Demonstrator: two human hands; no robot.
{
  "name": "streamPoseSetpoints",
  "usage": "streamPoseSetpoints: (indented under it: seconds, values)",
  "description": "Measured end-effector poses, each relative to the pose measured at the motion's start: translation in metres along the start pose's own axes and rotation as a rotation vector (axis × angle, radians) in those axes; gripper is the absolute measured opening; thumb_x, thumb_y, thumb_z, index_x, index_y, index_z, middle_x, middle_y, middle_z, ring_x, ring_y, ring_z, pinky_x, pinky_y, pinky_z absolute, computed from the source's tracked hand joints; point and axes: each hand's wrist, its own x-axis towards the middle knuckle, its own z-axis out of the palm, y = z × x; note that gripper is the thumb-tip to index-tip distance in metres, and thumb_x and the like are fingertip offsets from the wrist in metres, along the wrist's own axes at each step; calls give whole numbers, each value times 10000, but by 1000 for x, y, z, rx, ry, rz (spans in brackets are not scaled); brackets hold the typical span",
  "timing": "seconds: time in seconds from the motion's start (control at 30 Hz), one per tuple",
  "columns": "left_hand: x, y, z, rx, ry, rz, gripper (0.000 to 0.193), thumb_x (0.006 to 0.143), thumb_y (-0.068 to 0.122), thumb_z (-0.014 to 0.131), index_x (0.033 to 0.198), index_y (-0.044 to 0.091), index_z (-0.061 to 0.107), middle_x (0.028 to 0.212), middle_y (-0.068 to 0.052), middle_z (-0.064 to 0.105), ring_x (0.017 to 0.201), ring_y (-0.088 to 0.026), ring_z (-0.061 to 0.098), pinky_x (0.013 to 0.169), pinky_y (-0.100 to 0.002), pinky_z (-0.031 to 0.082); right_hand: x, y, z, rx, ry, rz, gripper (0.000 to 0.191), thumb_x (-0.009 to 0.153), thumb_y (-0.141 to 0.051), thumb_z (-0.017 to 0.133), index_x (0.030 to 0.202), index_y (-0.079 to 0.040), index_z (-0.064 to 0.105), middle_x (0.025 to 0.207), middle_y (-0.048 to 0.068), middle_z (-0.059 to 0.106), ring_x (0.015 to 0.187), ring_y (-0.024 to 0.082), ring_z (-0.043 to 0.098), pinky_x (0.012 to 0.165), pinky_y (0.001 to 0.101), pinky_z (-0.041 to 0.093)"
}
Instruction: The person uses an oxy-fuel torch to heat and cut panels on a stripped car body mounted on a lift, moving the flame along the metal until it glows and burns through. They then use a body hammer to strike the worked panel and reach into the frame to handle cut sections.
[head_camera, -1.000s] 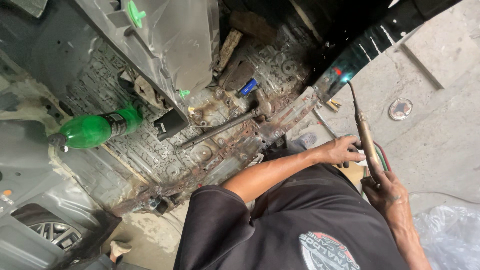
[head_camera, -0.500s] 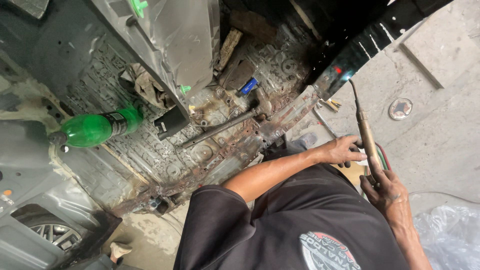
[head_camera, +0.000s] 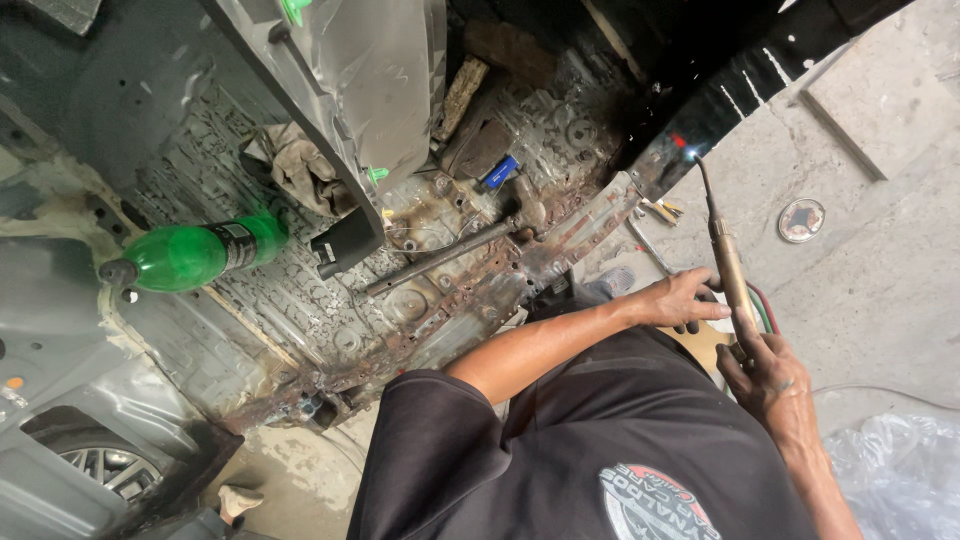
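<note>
Brass welding torch (head_camera: 730, 268), long and thin, held near upright. Bent tip lit, just beside the black car panel (head_camera: 740, 90). Red-green hoses (head_camera: 766, 308) trail off its base.

Green bottle (head_camera: 200, 255), brass-coloured torch (head_camera: 730, 270), rust-brown car floor (head_camera: 460, 290), black shirt (head_camera: 590, 450), blue tag (head_camera: 500, 172)

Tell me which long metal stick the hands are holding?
The brass torch, gripped by the right hand and steadied by the left hand. The rusty rod lies untouched on the car floor.

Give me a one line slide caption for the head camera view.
Both hands hold a lit torch near a black panel beside a rusty car floor.
</note>
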Motion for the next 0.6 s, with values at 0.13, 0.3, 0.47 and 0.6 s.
streamPoseSetpoints:
  seconds: [0.13,0.3,0.47,0.6]
  values:
    - [0,-2,-1,16,24,9,664,889,395,729,1306,-64,491,1114,-226,732,728,-215,733,587,-344,612,3,-4,0,31,-14,18,605,909,-202,708,1498,-238,573,997,191,661,790,321,699,697,436,556]
    - [1,2,1,6,15,19,646,878,383,727,1299,-59,514,1102,-219,735,723,-217,733,558,-350,601,3,-5,-6,-13,-14,0,615,904,-230,710,1503,-233,570,986,181,672,805,330,704,732,446,559]
    - [2,5,3,-5,16,5,674,867,387,719,1322,-53,486,1096,-211,726,691,-220,736,528,-348,598,4,-6,-9,-4,-19,-6,577,912,-244,710,1476,-217,592,994,179,680,838,329,705,754,449,559]
    - [1,5,0,9,51,2,713,876,392,719,1348,-61,438,1086,-200,716,696,-208,736,524,-336,601,12,-10,-7,-33,-33,3,572,919,-240,703,1479,-198,600,979,187,673,831,327,697,758,444,553]
